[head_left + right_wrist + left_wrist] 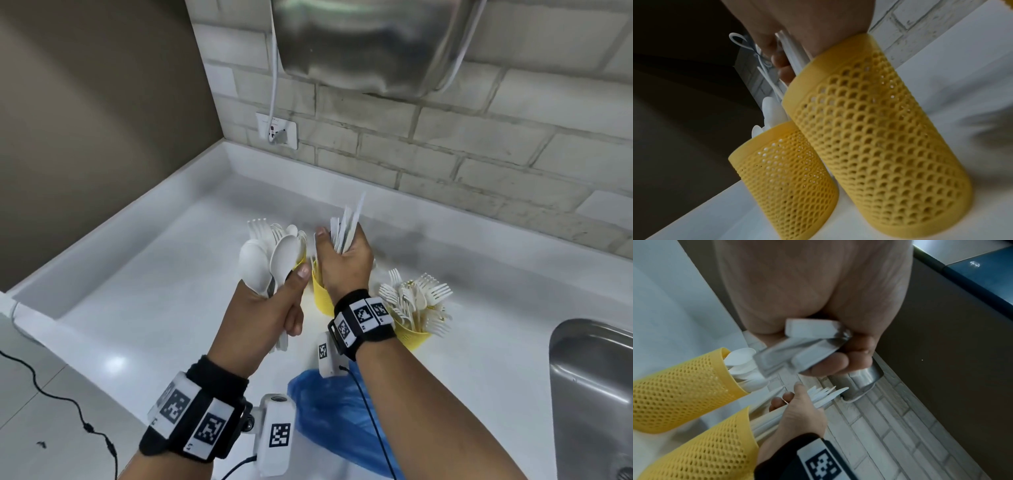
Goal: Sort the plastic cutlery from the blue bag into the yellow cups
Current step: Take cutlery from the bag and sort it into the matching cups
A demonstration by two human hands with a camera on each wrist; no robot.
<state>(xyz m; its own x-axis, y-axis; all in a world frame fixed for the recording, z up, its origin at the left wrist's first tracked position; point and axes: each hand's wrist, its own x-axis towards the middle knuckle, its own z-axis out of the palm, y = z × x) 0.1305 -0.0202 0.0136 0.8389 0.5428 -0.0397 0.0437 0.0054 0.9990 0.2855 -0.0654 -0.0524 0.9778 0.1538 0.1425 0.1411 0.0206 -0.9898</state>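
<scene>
My left hand (274,308) grips a bunch of white plastic spoons (270,263) by the handles, bowls up, just left of the cups. In the left wrist view the spoon handles (807,350) stick out of that fist. My right hand (342,260) grips a bundle of white knives (346,226) that stands in the middle yellow mesh cup (320,294), also seen as the near cup (879,138). The left yellow cup (680,386) holds spoons. The right yellow cup (412,334) is full of forks (418,298). The blue bag (329,411) lies crumpled near the counter's front edge, below my right forearm.
The white counter (154,274) has a raised rim at left and back. A steel sink (592,377) lies at the right. A steel wall unit (370,44) hangs above, its cord plugged into a socket (277,132). A black cable (68,407) trails at lower left.
</scene>
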